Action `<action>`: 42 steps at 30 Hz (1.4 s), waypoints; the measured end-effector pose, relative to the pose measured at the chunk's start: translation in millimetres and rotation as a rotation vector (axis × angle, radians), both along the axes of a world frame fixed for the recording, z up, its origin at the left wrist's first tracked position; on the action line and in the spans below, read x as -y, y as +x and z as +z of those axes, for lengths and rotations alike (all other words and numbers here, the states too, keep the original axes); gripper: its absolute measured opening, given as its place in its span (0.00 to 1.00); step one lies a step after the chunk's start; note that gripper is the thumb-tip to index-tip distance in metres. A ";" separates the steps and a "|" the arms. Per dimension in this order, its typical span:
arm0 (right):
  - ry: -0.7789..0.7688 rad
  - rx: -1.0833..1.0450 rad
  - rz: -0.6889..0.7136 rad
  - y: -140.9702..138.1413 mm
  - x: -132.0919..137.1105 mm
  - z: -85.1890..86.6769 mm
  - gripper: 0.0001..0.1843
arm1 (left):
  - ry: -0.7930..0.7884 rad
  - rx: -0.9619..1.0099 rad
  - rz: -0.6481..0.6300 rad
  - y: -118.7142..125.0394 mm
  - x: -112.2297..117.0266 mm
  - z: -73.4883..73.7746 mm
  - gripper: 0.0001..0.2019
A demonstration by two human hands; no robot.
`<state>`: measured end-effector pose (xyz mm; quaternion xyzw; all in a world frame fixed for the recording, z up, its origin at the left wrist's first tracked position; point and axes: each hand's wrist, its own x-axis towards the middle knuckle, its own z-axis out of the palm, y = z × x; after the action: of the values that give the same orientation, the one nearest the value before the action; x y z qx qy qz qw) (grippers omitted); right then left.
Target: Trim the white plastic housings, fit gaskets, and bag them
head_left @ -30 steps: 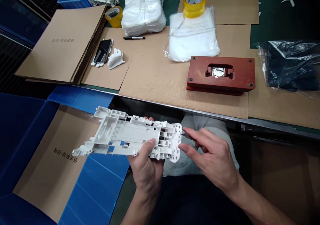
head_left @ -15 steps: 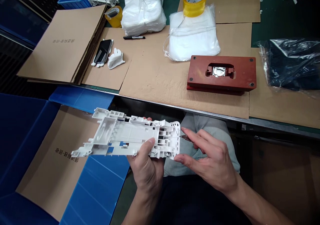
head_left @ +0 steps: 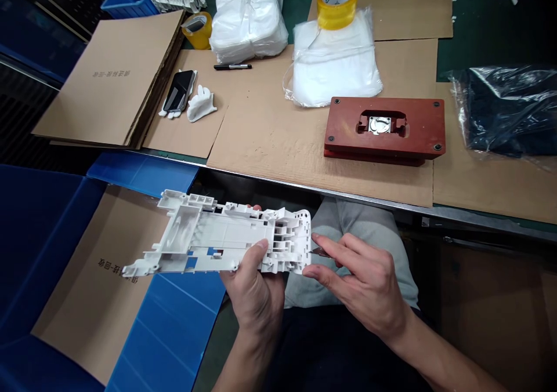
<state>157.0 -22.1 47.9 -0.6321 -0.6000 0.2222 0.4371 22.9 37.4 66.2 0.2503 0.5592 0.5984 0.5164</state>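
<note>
The fingers of the left hand are clamped on a white plastic frame, thumb pressed on its near edge and the other fingertips just showing over the far edge, so the long moulded piece is held roughly level in the air, below the bench's front edge and above the person's lap. The right hand sits just beside the frame's right end, its fingers pinched around a thin blade, or what looks like one, since only a short metal tip shows; that tip meets the frame's right edge while the forefinger below touches the lower corner. Under the frame's left end stands a blue crate lined with a printed cardboard sheet, and a grey trouser knee shows behind the right hand. Farther out, the bench is covered with cardboard and carries a red fixture block with a metal insert in its pocket, a pack of white bags with a yellow tape roll on top, a second white pack, another tape roll, a black marker, a phone, a stack of cardboard sheets and a dark plastic bag at the right
</note>
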 end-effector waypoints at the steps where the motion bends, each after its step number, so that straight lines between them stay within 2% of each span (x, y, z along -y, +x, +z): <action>1: 0.009 0.014 0.021 0.9 0.1 -0.4 0.23 | 0.011 -0.012 -0.002 0.1 -0.8 -1.1 0.32; 6: 0.076 0.061 0.330 10.7 3.1 -10.7 0.21 | 0.091 -0.071 0.049 -2.8 -10.4 -11.0 0.33; 8: 0.061 0.037 0.316 15.9 4.8 -17.0 0.20 | 0.087 -0.071 0.063 -5.9 -14.1 -14.3 0.35; 11: 0.002 0.014 0.213 23.0 6.9 -24.0 0.15 | 0.082 -0.095 0.054 -10.6 -16.0 -15.7 0.36; 15: -0.058 0.062 0.152 28.5 9.3 -29.1 0.20 | 0.073 -0.108 0.025 -12.2 -13.7 -13.4 0.35; 22: -0.194 0.188 0.180 38.7 18.3 -40.4 0.26 | 0.000 -0.015 -0.080 -13.1 -11.0 -14.7 0.37; 26: -0.297 0.444 0.230 53.7 19.6 -41.0 0.25 | -0.138 0.140 -0.238 -24.1 -11.0 -12.0 0.36; 29: -0.274 0.678 0.272 72.2 15.6 -34.1 0.25 | -0.302 0.412 -0.429 -32.1 -11.6 -5.5 0.31; 31: -0.221 0.763 0.300 86.8 10.6 -25.3 0.23 | -0.429 0.551 -0.540 -34.6 -11.0 -1.7 0.31; 36: -0.073 0.764 0.353 115.0 -9.7 7.4 0.23 | -0.608 0.774 -0.736 -36.8 -1.0 -2.1 0.27; 40: 0.050 0.775 0.457 117.1 -29.5 30.6 0.20 | -0.696 0.953 -0.885 -38.7 14.1 -1.5 0.35; 42: 0.088 0.794 0.534 113.5 -37.4 37.4 0.22 | -0.784 0.969 -0.864 -37.3 21.2 5.4 0.40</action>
<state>270.5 15.2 85.3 -0.4730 -0.8707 0.0426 0.1282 -14.4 16.3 71.6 -0.0458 0.2936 0.1434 0.9440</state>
